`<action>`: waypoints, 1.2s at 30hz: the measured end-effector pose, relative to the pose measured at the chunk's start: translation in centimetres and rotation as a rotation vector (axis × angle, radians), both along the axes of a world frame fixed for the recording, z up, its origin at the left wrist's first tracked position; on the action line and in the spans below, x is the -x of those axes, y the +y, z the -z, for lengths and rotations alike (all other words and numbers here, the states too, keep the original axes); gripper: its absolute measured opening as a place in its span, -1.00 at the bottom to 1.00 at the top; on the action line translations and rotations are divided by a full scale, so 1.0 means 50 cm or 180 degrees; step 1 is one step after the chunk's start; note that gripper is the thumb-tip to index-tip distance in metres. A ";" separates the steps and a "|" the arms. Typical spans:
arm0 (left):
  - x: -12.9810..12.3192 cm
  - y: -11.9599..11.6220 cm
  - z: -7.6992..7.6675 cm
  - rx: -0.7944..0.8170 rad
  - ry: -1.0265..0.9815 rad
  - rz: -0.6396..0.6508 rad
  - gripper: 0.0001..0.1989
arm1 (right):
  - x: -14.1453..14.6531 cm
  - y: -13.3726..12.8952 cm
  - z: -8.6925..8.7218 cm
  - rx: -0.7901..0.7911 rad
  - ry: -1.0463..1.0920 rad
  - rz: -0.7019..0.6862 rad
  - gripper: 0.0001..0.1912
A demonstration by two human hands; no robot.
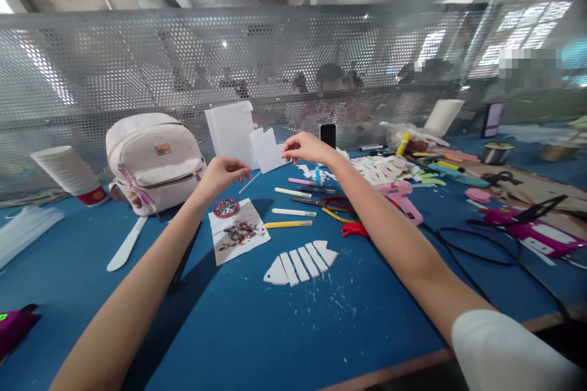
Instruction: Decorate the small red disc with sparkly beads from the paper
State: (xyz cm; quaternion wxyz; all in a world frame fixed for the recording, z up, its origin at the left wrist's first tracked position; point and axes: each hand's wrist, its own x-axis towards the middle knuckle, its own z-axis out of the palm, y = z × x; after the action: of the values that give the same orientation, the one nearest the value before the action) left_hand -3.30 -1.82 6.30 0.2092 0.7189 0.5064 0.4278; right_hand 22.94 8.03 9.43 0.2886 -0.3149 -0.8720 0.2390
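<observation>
My left hand point(228, 175) hovers over the table behind a white paper sheet point(219, 233), fingers loosely bent and apart, nothing visible between them. On that sheet are dark, colourful bits, with a small round red-rimmed dish point(226, 208) of similar bits at its top. My right hand point(306, 149) is beside cut white board pieces point(268, 151); its bent fingers look apart, and contact with the pieces is unclear. Nearer me lies a white fish shape point(300, 264) made of separate strips, with a dark eye dot at its left end.
Markers point(293, 212), scissors point(321, 201) and a pink glue gun point(400, 197) with a black cable lie centre and right. Foam scraps point(385, 170) are piled behind. At left stand a white backpack point(156, 162) and stacked cups point(68, 171); a white plastic knife point(128, 244) lies nearby.
</observation>
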 end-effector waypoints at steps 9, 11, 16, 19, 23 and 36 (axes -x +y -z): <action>0.060 -0.008 -0.035 0.0018 0.0003 -0.0185 -0.58 | 0.000 0.008 0.011 0.0008 0.0006 0.0063 -0.92; 0.074 -0.015 -0.043 -0.0006 0.0075 -0.0283 -0.60 | 0.000 0.009 0.011 -0.0010 0.0029 0.0089 -0.92; 0.099 -0.025 -0.052 0.0009 0.0365 -0.0409 -0.68 | -0.001 0.007 0.008 -0.0052 0.0098 0.0124 -0.92; 0.103 -0.022 -0.049 0.0123 0.0585 -0.0330 -0.74 | 0.001 0.008 0.010 -0.0074 0.0116 0.0093 -0.92; 0.103 -0.014 -0.039 0.0343 0.0742 -0.0294 -0.87 | 0.004 0.010 0.013 -0.0126 0.0104 0.0030 -0.90; 0.091 -0.012 -0.041 0.0113 -0.0952 -0.0060 -0.68 | 0.010 0.011 0.028 -0.0230 -0.0078 -0.0160 -0.86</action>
State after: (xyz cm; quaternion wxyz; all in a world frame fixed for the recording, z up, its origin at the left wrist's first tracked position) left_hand -7.83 -2.44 8.37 0.2910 0.6385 0.4838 0.5230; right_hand 22.44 8.59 8.05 0.2830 -0.2852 -0.8912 0.2105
